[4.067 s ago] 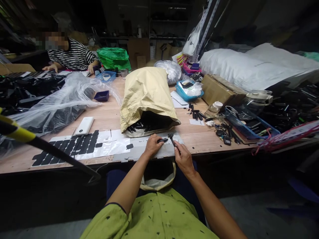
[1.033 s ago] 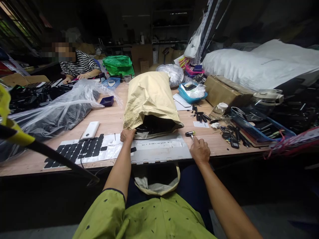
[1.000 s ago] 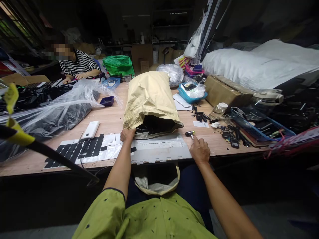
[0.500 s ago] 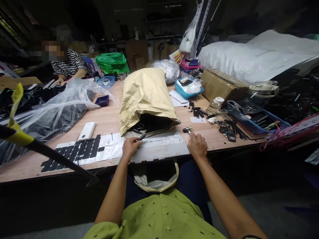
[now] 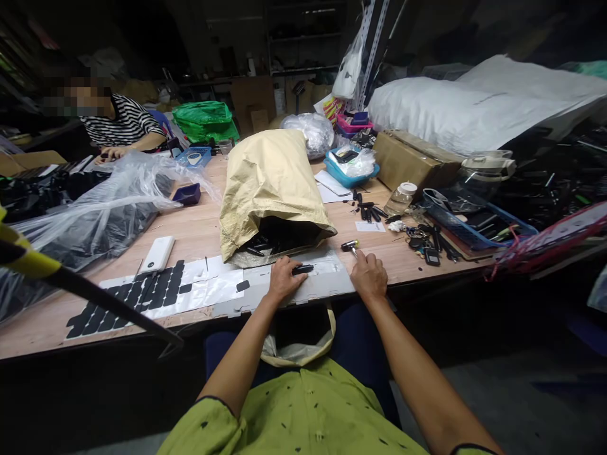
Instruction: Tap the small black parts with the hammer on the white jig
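Your left hand [image 5: 283,279], just below the centre of the frame, has its fingers curled in around the left end of a small elongated black part [image 5: 303,270], apparently hard plastic. The part lies low at the centre of the frame, over a flat pale-grey board [image 5: 327,284] at the table's near edge; whether it rests fully on the board you cannot tell. Your right hand [image 5: 370,276], right of centre, is closed around the shaft of a small hammer with a black-and-yellow head [image 5: 349,245], the head pointing to the upper left.

Expect the black part to be light and stiff, probably smooth enough to skid or roll on the board. Pinch it by its sides at the left end, fingertips clear of its exposed right end. Whether it is brittle cannot be judged from here. The hammer should feel head-heavy, so a hold lower on the shaft gives more swing, a higher one more control. The bulging cream woven-looking sack [image 5: 272,183] at mid-frame, with loose black pieces [image 5: 256,248] in its mouth, looks floppy at the lip but weighty; handle it by the folded edge.
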Available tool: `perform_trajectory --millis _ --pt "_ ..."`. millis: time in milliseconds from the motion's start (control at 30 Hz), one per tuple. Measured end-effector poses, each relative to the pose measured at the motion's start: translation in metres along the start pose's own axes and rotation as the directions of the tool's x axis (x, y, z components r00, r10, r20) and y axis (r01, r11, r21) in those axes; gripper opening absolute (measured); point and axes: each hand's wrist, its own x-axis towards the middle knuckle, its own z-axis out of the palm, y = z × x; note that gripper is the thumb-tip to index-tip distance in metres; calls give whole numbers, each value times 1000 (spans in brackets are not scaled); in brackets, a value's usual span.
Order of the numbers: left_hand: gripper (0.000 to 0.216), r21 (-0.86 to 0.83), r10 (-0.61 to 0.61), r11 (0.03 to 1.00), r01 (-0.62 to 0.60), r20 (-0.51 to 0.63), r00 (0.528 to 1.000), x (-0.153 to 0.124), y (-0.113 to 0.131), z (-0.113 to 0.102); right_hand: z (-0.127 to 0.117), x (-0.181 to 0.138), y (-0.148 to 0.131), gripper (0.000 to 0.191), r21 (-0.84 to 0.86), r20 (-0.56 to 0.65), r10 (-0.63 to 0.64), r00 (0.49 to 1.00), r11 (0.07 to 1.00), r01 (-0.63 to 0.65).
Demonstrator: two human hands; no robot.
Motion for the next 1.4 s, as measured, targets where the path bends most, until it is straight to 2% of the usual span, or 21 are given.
perform_trajectory --millis 133,267,333,433,533,733,967,1200,1300,1400 --pt "21 -44 -56 997 56 3 998 2 1 3 -4 3 4 37 96 36 11 999 995 -15" --pt "22 -86 -71 994 73 23 997 3 1 3 -14 -1 6 39 302 100 66 993 949 -93" --pt "23 -95 -86 992 88 27 996 4 3 3 -19 -10 0 39 451 106 45 993 888 -88" --pt "23 -108 -120 986 123 40 992 6 7 4 -28 -31 -15 38 648 115 -60 992 761 -29" --pt "22 -116 -143 982 148 52 988 7 10 4 -38 -46 -32 37 730 119 -129 985 683 1" --pt "21 -127 -140 981 143 34 990 7 10 7 -45 -52 -46 38 761 71 -166 984 646 55" --pt "21 -137 -148 979 150 22 989 7 12 12 -43 -50 -45 37 766 107 -184 977 641 37" --pt "20 -141 -141 980 140 5 990 7 13 16 -45 -52 -56 38 763 88 -247 965 639 94" --pt "21 -149 -135 980 135 6 991 8 12 19 -37 -53 -52 37 749 100 -247 964 656 90" --pt "21 -156 -127 980 125 0 992 8 12 20 -32 -45 -34 36 692 82 -187 979 717 79"
